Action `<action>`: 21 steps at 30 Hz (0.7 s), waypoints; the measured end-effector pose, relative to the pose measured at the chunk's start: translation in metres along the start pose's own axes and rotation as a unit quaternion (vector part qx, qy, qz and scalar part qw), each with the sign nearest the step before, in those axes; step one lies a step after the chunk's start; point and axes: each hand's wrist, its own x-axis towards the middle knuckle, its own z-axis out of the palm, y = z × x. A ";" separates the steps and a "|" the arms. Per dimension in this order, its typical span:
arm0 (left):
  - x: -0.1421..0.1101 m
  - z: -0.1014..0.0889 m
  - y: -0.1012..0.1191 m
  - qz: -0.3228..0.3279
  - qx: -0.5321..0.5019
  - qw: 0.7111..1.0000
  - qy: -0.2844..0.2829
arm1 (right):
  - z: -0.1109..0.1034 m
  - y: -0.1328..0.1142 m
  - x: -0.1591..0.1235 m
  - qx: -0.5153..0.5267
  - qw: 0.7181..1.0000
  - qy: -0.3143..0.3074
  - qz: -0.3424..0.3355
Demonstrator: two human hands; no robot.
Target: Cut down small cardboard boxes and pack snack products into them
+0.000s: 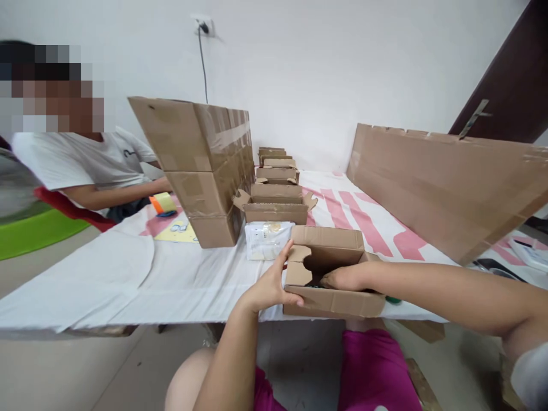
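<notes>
A small open cardboard box [338, 302] sits at the near edge of the table, its flaps raised. My left hand [269, 285] grips the box's left end, thumb on the front corner and fingers reaching to the back corner. My right hand [346, 278] reaches down inside the box from the right. Its fingertips are mostly hidden by the front wall, and I cannot make out whether they hold anything. Something dark with a light pattern shows faintly by those fingers. Just behind the box's left corner lies a white plastic packet [268, 240] with a label.
Several open boxes [276, 212] stand in a row behind the packet. Taped closed boxes [214, 194] are stacked to their left. A large cardboard panel [440, 182] stands at the right. A person [85, 165] sits at the left near a tape roll [162, 204].
</notes>
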 end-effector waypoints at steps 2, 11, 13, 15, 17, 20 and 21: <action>0.000 0.001 -0.001 0.011 0.000 1.000 0.011 | -0.007 0.000 0.002 0.035 0.993 -0.115 -0.020; -0.001 0.001 -0.010 0.012 0.034 0.999 0.014 | -0.021 -0.001 0.015 0.083 0.969 -0.232 -0.010; -0.002 0.000 -0.010 0.019 0.036 0.999 0.015 | -0.020 -0.006 0.013 0.082 0.974 -0.211 -0.003; -0.002 -0.001 -0.009 0.025 0.022 0.999 0.014 | -0.021 -0.011 0.011 0.081 0.980 -0.183 0.002; -0.003 -0.002 -0.007 0.031 -0.005 0.999 0.013 | -0.024 -0.017 0.008 0.081 0.985 -0.149 0.003; -0.005 -0.004 -0.003 0.043 -0.040 0.998 0.020 | -0.034 -0.028 0.002 0.075 0.993 -0.092 -0.004; -0.006 -0.006 -0.002 0.050 -0.045 0.997 0.024 | -0.039 -0.032 -0.002 0.069 0.995 -0.070 -0.007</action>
